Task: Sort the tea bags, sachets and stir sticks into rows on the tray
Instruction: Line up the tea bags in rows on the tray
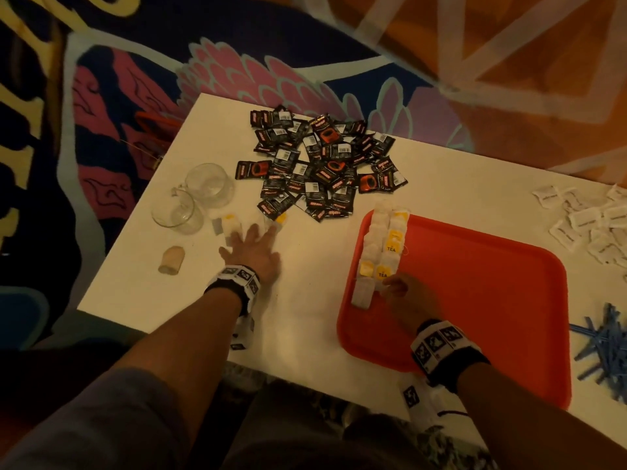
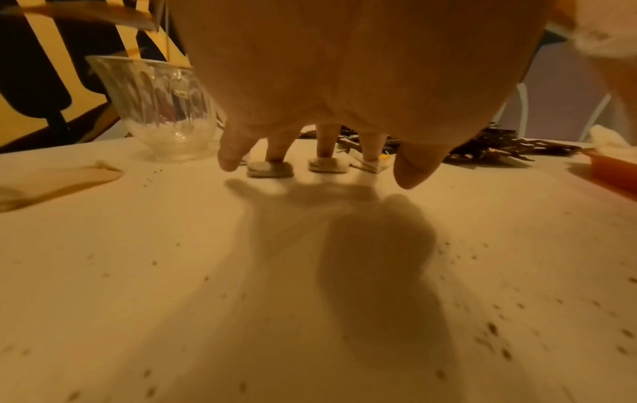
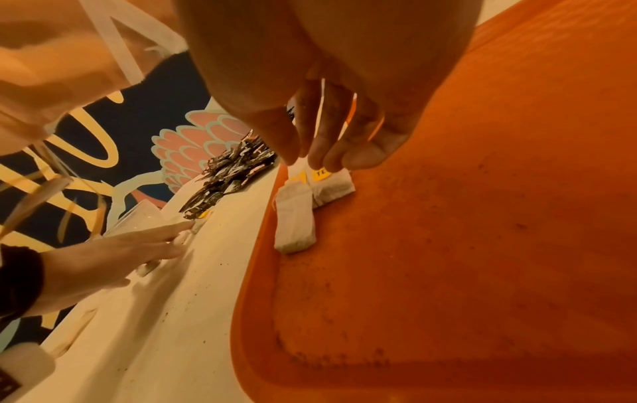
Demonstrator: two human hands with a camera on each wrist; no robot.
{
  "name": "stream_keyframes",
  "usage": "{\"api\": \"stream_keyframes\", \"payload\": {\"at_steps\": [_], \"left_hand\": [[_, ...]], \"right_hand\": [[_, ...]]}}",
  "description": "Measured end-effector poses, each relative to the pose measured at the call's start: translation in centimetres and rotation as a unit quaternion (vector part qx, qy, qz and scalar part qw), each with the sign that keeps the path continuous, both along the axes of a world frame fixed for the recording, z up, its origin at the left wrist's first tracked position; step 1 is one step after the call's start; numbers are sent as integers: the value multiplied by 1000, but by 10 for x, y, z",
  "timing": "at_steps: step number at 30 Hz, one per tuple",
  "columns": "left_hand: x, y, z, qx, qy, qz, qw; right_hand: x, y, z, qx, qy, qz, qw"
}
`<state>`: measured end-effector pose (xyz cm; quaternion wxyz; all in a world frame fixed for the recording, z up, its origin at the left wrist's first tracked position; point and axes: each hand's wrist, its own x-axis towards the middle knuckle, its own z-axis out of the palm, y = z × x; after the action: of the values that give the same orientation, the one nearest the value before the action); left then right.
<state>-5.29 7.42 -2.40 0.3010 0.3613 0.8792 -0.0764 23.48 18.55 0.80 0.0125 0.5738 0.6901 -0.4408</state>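
An orange tray (image 1: pixel 475 300) lies on the white table (image 1: pixel 305 317). Two columns of white tea bags (image 1: pixel 383 245) with yellow tags run along its left edge. My right hand (image 1: pixel 397 288) is at the near end of the right column and pinches a tea bag (image 3: pixel 331 185) by its tag end between thumb and fingers. A second bag (image 3: pixel 296 223) lies beside it on the tray. My left hand (image 1: pixel 254 245) is spread flat on the table left of the tray. Its straight fingertips (image 2: pixel 275 152) press on loose tea bags (image 2: pixel 269 171) beside the pile of black sachets (image 1: pixel 315 164).
Two glass cups (image 1: pixel 208 184) stand just left of my left hand, with a small tan piece (image 1: pixel 171 259) near them. White sachets (image 1: pixel 590 228) are heaped at the far right and blue stir sticks (image 1: pixel 607 354) at the right edge. The table's near edge runs under my forearms.
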Motion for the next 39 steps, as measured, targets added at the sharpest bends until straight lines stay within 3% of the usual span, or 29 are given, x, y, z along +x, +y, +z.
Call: {"api": "stream_keyframes", "payload": {"at_steps": [10, 14, 17, 19, 24, 29, 32, 35, 39], "left_hand": [[50, -71, -5, 95, 23, -32, 995], [1, -95, 3, 199, 67, 135, 968], [-50, -113, 6, 196, 69, 282, 937], [-77, -122, 2, 178, 59, 310, 932], [-88, -117, -7, 92, 52, 210, 972], [-43, -97, -14, 171, -3, 54, 984], [-37, -88, -7, 206, -21, 57, 977], [-53, -77, 2, 239, -13, 103, 965], [-79, -61, 1, 156, -49, 58, 985]], "right_hand": [[-66, -19, 8, -24, 6, 92, 995], [-98, -29, 5, -28, 7, 117, 993], [-120, -32, 1, -32, -19, 130, 991], [-133, -32, 0, -42, -45, 142, 988], [-154, -33, -7, -37, -65, 154, 985], [-175, -44, -17, -12, -77, 219, 973], [-182, -50, -21, 9, -77, 272, 959], [-185, -50, -21, 24, -64, 229, 971], [-193, -46, -23, -21, -44, 122, 991]]}}
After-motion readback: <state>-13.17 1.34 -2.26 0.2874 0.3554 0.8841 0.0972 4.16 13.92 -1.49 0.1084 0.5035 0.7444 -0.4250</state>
